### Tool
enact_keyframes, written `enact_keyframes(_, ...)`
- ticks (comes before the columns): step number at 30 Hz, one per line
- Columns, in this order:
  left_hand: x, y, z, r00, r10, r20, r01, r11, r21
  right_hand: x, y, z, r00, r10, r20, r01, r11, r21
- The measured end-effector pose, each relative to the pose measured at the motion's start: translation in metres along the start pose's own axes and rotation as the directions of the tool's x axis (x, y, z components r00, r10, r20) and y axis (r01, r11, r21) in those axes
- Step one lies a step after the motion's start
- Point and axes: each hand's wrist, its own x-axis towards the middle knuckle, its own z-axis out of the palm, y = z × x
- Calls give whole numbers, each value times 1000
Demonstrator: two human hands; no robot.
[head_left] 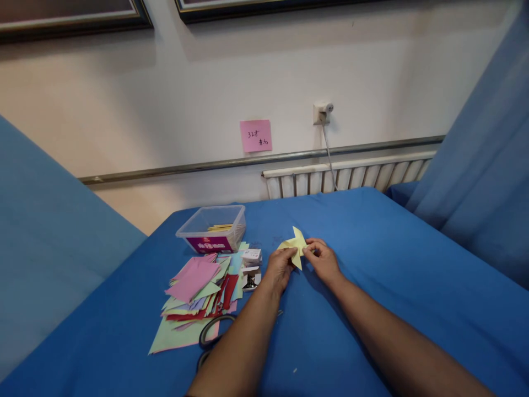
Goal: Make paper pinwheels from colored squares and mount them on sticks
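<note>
A yellow paper pinwheel (298,242) with pointed blades is held just above the blue cloth between both hands. My left hand (281,267) pinches it from the left, thumb on top near its middle. At its right side, the fingertips of my right hand (324,260) are closed on a blade. Left of my left hand are a small open box (250,278) of dark metal pieces and a small white box (252,256). Scissors (210,333) with dark handles lie partly hidden under my left forearm.
A stack of coloured paper (194,281) lies at the left. Behind it stands a clear plastic tub (212,220) with yellow sticks inside. The blue-covered table (397,264) reaches back to a radiator (355,173). Blue curtains (475,149) hang on both sides.
</note>
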Motion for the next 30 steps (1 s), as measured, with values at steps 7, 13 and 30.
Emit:
enact_keyframes(7, 0, -1, -1, 1000, 5, -2, -5, 999, 47, 1, -2, -1, 1000, 0, -14, 0, 998, -55)
enact_keyframes(13, 1, -3, -1, 1000, 10, 1, -10, 997, 77, 0, -5, -2, 1000, 11, -19, -12, 997, -79)
enact_keyframes(30, 1, -5, -1, 999, 18, -29, -14, 991, 130, 2, -1, 0, 999, 21, -36, -25, 993, -115)
